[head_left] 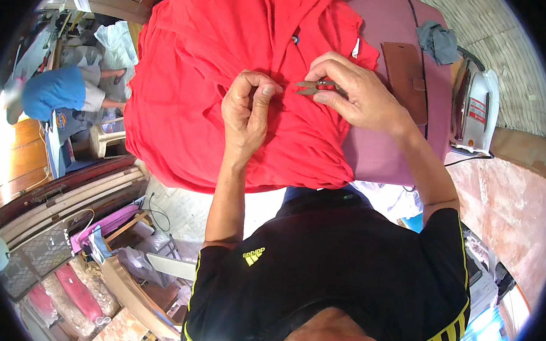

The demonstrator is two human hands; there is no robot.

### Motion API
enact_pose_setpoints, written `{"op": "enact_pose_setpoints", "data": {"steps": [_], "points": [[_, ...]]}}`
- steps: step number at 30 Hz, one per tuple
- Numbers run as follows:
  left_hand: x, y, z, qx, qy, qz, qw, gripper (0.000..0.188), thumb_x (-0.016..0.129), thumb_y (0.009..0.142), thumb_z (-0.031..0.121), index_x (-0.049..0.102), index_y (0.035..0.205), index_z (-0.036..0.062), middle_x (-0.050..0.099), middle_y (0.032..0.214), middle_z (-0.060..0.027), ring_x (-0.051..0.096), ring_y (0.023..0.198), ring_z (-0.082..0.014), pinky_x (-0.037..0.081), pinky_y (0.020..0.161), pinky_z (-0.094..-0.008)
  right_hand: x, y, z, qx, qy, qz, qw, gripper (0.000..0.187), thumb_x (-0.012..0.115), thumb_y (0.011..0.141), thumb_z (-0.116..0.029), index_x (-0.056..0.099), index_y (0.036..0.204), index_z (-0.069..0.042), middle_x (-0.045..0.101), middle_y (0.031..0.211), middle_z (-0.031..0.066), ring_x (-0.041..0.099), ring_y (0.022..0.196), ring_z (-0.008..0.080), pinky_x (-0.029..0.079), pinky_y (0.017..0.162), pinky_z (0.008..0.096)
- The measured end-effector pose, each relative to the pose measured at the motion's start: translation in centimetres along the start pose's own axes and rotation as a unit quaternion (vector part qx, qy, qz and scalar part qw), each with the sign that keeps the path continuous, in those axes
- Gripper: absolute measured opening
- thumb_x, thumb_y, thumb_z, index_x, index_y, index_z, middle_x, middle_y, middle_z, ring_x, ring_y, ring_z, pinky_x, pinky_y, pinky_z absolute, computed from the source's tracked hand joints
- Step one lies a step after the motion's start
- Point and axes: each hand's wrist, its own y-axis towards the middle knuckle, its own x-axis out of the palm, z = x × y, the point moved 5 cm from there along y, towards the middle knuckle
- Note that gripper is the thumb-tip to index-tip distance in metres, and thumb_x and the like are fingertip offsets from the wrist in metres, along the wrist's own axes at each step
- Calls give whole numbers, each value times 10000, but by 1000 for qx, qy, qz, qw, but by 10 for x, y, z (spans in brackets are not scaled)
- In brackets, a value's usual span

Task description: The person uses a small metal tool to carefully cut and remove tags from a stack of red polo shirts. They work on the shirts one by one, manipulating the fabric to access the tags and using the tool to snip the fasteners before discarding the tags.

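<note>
A large red cloth (pixel 198 61) lies spread in loose folds across the work surface before me. Over its middle, my left hand (pixel 248 107) is closed in a pinch, thumb against forefinger; whatever is between the fingertips is too small to make out. Just to the right, my right hand (pixel 360 95) grips a small pair of thread snips (pixel 308 88). Their blades point left toward the left fingertips, slightly parted and a short gap away. Farther up the cloth shows a small dark round spot, perhaps a button (pixel 295 40).
On the mauve padded surface (pixel 379 154) at right lie a brown wallet-like case (pixel 407 82) and a crumpled grey cloth (pixel 438 42). A dark cord crosses it. At far left a person in a blue shirt (pixel 55 92) bends among plastic bags (pixel 116 45). Shelving with clutter stands lower left.
</note>
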Motion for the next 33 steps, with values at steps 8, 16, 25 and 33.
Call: {"op": "enact_pose_setpoints", "data": {"steps": [8,16,25,33], "points": [[-10,-3,0,61,-37,-68,995,115,622,973,57,577,891,-9,625,861,-102,631,844,-200,490,767,-320,-1,2,2,-3,-47,-57,997,214,654,916,-38,597,1123,-32,611,1068,61,632,963,170,492,843,284],[13,-4,24,242,261,-81,931,252,824,721,-17,682,926,18,640,916,-98,635,828,-244,513,665,-354,1,-5,25,99,269,6,958,146,615,986,-75,597,1120,-18,602,1030,10,584,957,73,475,838,257],[14,-6,23,218,267,-49,937,242,697,759,-112,587,907,45,605,867,-105,586,788,-306,480,723,-399,-1,-1,0,-22,-6,-42,999,181,647,906,-47,597,1078,-20,584,1073,87,619,992,241,496,850,353],[18,-4,29,242,292,-87,921,276,683,706,-109,578,902,54,606,888,-87,593,808,-315,497,733,-399,3,7,-13,-44,-57,-57,996,140,622,940,-119,586,1048,-37,578,1015,91,627,878,321,494,712,443]]}}
